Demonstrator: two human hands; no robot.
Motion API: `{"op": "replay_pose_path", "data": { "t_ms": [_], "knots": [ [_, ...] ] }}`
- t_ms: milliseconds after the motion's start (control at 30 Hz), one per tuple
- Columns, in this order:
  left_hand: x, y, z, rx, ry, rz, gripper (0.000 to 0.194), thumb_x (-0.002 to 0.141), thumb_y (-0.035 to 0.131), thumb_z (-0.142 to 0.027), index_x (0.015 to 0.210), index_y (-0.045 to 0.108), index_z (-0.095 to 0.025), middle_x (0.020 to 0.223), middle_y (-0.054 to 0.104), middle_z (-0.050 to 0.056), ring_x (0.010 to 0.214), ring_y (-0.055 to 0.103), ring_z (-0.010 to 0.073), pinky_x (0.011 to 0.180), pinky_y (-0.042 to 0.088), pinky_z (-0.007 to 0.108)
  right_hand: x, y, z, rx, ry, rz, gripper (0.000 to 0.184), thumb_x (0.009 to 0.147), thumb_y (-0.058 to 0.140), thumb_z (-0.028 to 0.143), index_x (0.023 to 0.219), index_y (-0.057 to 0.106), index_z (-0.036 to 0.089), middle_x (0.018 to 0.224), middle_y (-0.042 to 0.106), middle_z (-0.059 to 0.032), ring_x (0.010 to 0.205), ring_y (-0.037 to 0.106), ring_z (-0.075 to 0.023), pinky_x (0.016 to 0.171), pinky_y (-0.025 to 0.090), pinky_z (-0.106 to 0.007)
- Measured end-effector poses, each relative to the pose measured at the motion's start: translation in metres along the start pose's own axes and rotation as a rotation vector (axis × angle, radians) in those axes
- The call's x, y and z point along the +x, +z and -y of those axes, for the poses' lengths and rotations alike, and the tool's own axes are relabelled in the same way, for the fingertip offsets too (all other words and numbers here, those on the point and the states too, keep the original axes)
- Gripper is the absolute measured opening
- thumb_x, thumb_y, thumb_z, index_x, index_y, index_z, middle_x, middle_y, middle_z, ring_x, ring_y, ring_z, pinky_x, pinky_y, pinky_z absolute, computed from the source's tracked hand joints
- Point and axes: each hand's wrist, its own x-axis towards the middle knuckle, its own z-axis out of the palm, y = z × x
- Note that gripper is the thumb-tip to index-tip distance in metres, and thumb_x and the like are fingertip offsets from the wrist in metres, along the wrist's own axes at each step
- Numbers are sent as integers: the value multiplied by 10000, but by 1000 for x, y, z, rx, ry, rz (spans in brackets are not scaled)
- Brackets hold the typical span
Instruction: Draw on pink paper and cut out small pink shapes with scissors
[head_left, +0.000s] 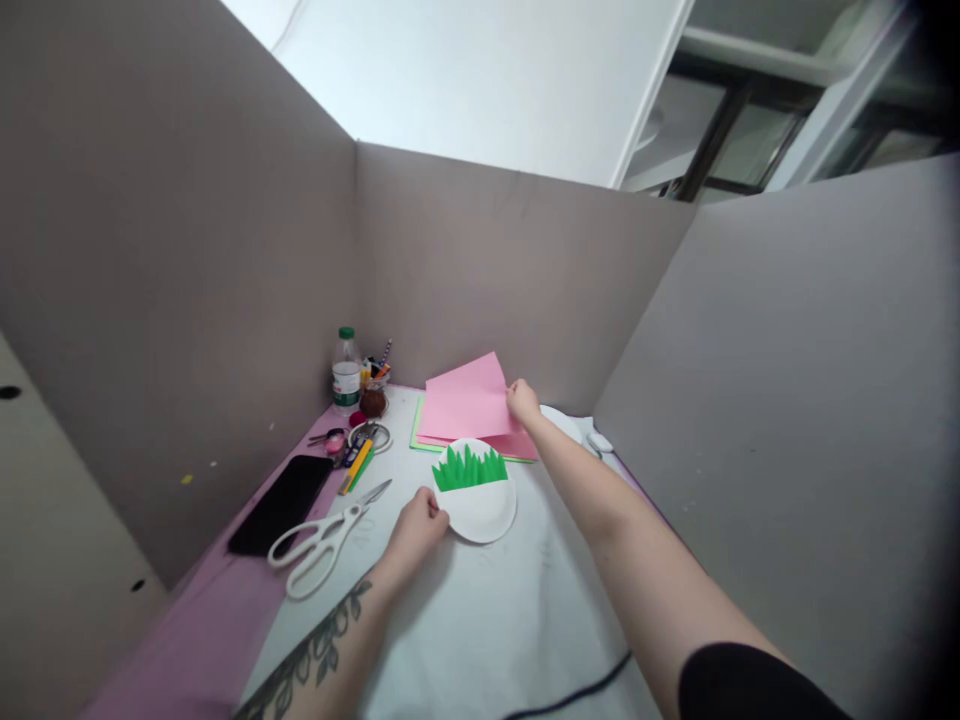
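A white paper plate (pixel 480 515) with a strip of green paper grass (pixel 472 470) across its upper half lies on the table. My left hand (pixel 417 522) pinches the plate's left rim, fingers closed. Farther back, my right hand (pixel 523 400) grips the right edge of a pink paper sheet (pixel 465 395), whose upper corner is lifted. Beneath it lie more pink and green sheets. The plate's top edge overlaps the front of this stack.
White-handled scissors (pixel 330 540) and a black phone (pixel 281 505) lie at left. Behind them are a yellow cutter (pixel 356 467), a bottle (pixel 346 372) and a pen holder (pixel 377 375). Another white plate (pixel 561 422) is partly behind my right arm. A black cable (pixel 577 692) crosses the front. Grey panels enclose the table.
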Motion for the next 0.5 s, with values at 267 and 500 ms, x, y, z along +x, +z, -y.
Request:
{"op": "replay_pose_path", "data": {
  "t_ms": [267, 500],
  "knots": [
    [-1, -2, -8, -69, -96, 7, 114, 709, 485, -101, 728, 428, -198, 483, 523, -61, 415, 445, 90, 444, 307, 188, -2, -43, -31, 34, -21, -141, 106, 885, 439, 227, 932, 527, 190, 903, 649, -91, 913, 586, -242, 847, 389, -371],
    [9, -6, -13, -344, -221, -71, 140, 749, 460, -145, 879, 434, -189, 535, 613, -13, 445, 560, 116, 413, 352, 173, -16, -107, -88, 139, 26, -237, 162, 854, 435, 236, 968, 536, 180, 980, 637, -87, 868, 583, -179, 722, 432, -248]
  ]
}}
